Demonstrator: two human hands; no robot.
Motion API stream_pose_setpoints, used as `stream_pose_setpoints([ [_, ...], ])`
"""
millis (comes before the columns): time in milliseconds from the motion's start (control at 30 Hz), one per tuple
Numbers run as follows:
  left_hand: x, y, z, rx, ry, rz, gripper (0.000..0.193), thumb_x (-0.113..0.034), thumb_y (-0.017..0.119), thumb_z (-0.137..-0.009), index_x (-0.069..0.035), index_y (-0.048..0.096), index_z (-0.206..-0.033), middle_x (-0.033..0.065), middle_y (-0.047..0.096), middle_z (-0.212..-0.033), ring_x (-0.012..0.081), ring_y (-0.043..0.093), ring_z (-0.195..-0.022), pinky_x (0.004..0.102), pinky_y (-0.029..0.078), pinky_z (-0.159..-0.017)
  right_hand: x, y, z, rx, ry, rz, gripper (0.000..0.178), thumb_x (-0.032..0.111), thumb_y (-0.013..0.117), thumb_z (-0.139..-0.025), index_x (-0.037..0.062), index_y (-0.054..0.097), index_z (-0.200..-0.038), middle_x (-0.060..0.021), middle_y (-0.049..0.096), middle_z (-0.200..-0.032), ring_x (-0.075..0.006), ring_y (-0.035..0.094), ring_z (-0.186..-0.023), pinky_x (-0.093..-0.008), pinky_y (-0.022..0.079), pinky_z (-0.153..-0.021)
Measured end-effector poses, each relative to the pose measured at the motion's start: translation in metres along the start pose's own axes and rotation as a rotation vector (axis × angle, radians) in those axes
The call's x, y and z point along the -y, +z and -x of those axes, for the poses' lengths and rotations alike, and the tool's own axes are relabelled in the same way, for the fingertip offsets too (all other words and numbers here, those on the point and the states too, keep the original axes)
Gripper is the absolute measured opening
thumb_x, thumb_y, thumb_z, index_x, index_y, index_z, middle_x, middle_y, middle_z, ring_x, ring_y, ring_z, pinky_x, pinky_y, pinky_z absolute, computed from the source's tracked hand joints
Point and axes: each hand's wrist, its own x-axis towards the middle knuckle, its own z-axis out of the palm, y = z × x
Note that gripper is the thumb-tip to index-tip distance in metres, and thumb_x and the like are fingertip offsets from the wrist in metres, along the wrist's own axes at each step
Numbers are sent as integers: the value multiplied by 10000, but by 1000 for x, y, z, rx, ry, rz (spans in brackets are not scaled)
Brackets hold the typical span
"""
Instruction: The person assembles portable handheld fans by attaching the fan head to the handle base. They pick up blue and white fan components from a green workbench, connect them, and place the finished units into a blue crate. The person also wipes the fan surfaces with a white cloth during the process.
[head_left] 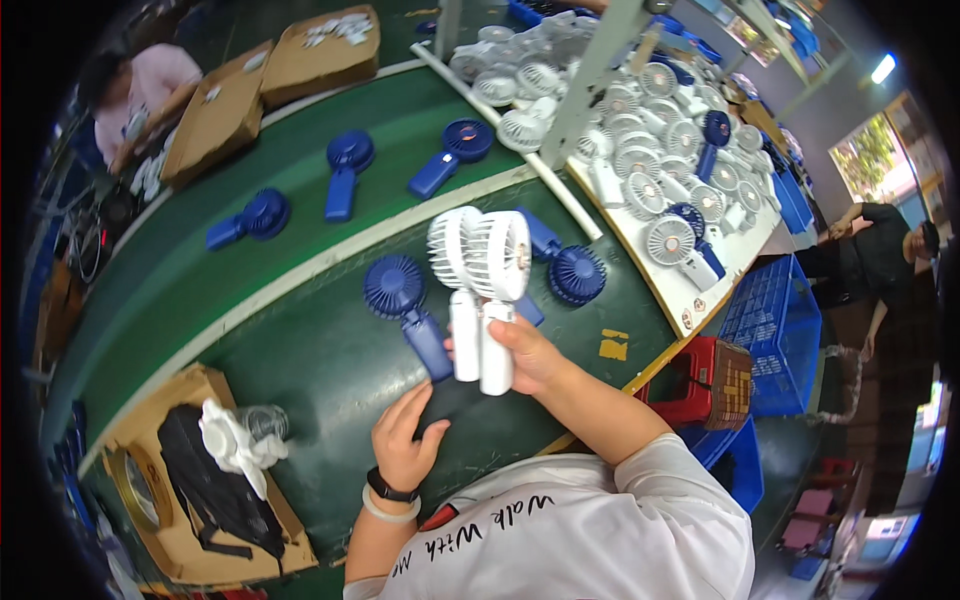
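Note:
Two white handheld fans (499,255) stand side by side, upright, over the green bench, and my right hand (528,355) is closed around their handles. My left hand (405,440) is open and holds nothing, fingers stretched toward the handle end of a blue handheld fan (394,287). Whether the fingertips touch that handle I cannot tell. Another blue fan (577,274) lies just right of the white pair, and further blue fan parts are partly hidden behind them.
Three blue fans, one a folded-looking fan (350,152), lie on the green conveyor belt (300,255). Many white fans (640,160) are heaped on a table at the far right. A cardboard box (295,535) with a black bag stands left. A co-worker (150,90) sits across the belt.

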Motion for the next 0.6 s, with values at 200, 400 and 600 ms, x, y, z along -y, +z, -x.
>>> stream_pose_setpoints([
  [200, 12, 6, 3, -145, -197, 17, 283, 57, 584, -765, 18, 612, -1043, 143, 589, -1084, 223, 587, -917, 283, 491, -736, 99, -48, 54, -261, -315, 207, 499, 278, 676, -821, 41, 447, -1196, -125, 611, -974, -210, 634, -848, -361, 545, -734],
  [400, 13, 12, -2, -92, -341, -131, 371, 23, 610, -742, -19, 561, -1108, 126, 505, -1191, 250, 523, -1013, 304, 467, -755, 226, -85, 37, -708, -546, 493, 351, 235, 676, -828, 48, 527, -1085, -34, 610, -869, -125, 585, -693, -302, 504, -607],
  [600, 7, 21, -14, -19, -484, -133, 635, 14, 641, -712, -19, 392, -1296, 150, 441, -1270, 272, 490, -1052, 326, 445, -790, 341, -158, -57, -888, -585, 1508, 865, 303, 810, -629, -76, 383, -1279, -209, 581, -1112, -266, 594, -966, -340, 469, -832],
])
